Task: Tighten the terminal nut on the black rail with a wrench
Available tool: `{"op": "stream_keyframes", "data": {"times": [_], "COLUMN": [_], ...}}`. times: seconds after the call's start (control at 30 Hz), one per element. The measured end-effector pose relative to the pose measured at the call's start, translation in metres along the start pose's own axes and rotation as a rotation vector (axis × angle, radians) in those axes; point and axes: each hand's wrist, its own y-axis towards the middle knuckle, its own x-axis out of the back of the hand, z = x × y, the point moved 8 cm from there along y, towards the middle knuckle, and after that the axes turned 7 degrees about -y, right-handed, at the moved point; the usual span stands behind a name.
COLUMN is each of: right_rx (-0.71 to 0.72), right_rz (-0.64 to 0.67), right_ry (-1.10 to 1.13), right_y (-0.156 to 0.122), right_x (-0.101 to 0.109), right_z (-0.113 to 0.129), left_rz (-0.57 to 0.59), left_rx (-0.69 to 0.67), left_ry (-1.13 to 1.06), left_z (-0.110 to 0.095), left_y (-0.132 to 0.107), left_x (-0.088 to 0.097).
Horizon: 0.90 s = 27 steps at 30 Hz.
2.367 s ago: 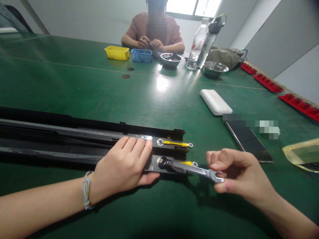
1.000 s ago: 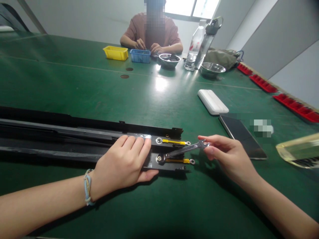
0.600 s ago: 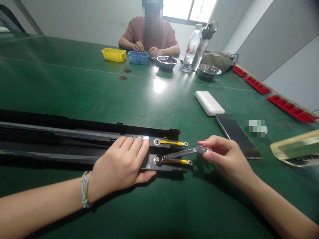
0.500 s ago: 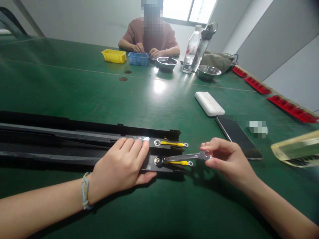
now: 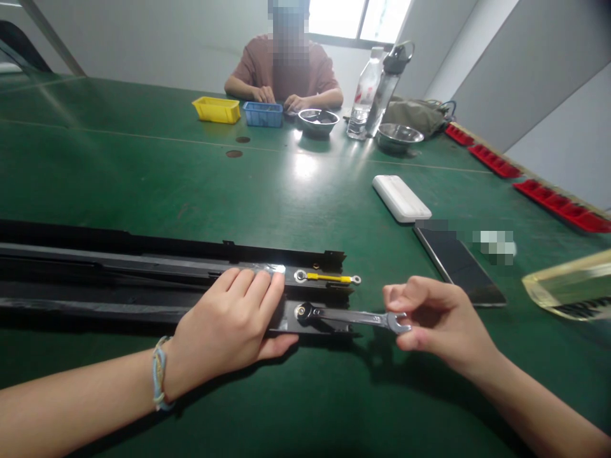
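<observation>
Long black metal rails [image 5: 157,315] lie side by side, stretching off to the left. My left hand [image 5: 233,318] is closed over the nearer rail close to its right end, fingers on top and thumb along the near side. A silver combination wrench [image 5: 353,317] has its ring end around a fastener [image 5: 301,311] on this rail. At the wrench's open-jaw end, my right hand [image 5: 434,315] holds it loosely between thumb and fingers. A yellow wire with ring terminals [image 5: 329,277] is fixed to the farther rail. The second yellow wire is hidden beneath the wrench.
On the green table [image 5: 167,178] lie a white power bank [image 5: 401,198], a phone [image 5: 458,264] and a clear yellowish packet [image 5: 573,286]. Farther back stand yellow [image 5: 216,111] and blue bins [image 5: 263,115], metal bowls [image 5: 318,122] and bottles [image 5: 366,95]. Opposite sits a person [image 5: 258,67].
The wrench's open end has swung toward me together with my right hand, now covering the nearer yellow wire. My left hand stays on the rail.
</observation>
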Motion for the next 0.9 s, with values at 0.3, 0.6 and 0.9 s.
{"op": "stream_keyframes", "data": {"times": [0.3,0.6,0.9], "right_rx": [-0.123,-0.177,-0.158], "right_rz": [-0.101,-0.12,0.01], "right_ry": [-0.037,-0.032,0.073], "right_y": [0.006,0.01,0.01], "right_x": [0.017,0.019,0.019], "right_z": [-0.015,-0.023,-0.03], "left_rz": [0.002,0.018,0.016], "left_rx": [-0.011,-0.01,-0.01], "left_ry": [0.003,0.008,0.008], "left_z": [-0.005,-0.006,-0.006], "left_y": [0.005,0.006,0.008], "left_x": [-0.006,-0.011,-0.015]}}
